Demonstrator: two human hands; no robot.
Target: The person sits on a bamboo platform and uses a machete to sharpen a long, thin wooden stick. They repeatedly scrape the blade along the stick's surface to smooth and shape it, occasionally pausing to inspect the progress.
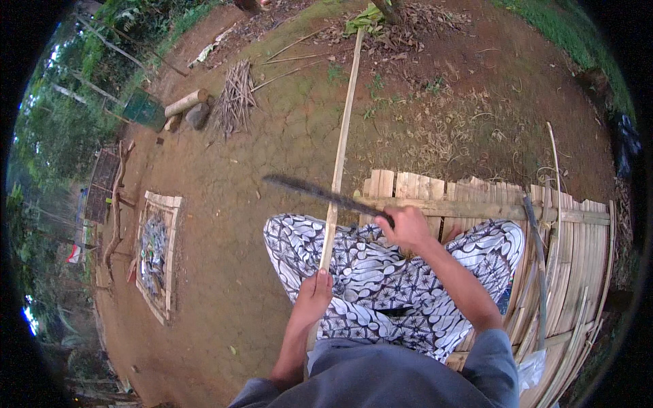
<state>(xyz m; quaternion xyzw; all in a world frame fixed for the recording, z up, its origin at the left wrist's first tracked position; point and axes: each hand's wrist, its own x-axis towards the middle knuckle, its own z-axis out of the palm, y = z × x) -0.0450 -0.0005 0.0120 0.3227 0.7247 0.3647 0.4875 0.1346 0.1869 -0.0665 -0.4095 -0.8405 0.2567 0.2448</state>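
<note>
Our left hand [313, 294] has its fingers [322, 276] pinching the near part of a long pale strip [345, 129], thumb on top; from there the strip runs ahead of them, out over the bare ground [292, 136]. Our right hand [410, 229] has its fingers curled round the handle end of a long dark blade [299, 187]. From them the blade reaches left and crosses the strip just ahead of our left fingers; we cannot tell whether the two touch. Our patterned trousers [381, 292] lie between both sets of fingers. A slatted platform [578, 248] stretches right of our right fingers.
</note>
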